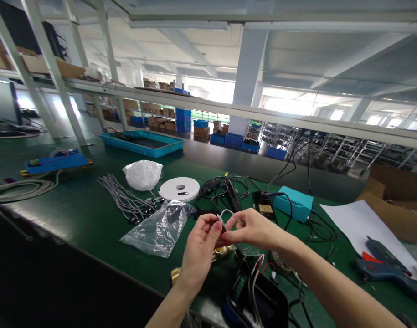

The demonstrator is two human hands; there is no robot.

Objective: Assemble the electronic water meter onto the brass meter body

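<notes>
Both hands meet over the green bench, pinching one thin grey cable (228, 211) that loops up between them. My left hand (203, 241) has thumb and fingertips closed on the cable. From the other side, my right hand (251, 228) grips it too; the cable's end is too small to make out. Below the hands lies a brass fitting (222, 252), partly hidden by them. Nearer me sits a black housing (268, 296) with grey, red and white wires coming out of it.
On the left are a clear plastic bag (162, 230), a bundle of grey cables (126, 198) and a white tape roll (191, 189). Farther back stands a blue tray (157, 150). To the right are a teal box (293, 203), white paper (347, 223) and a glue gun (386, 273).
</notes>
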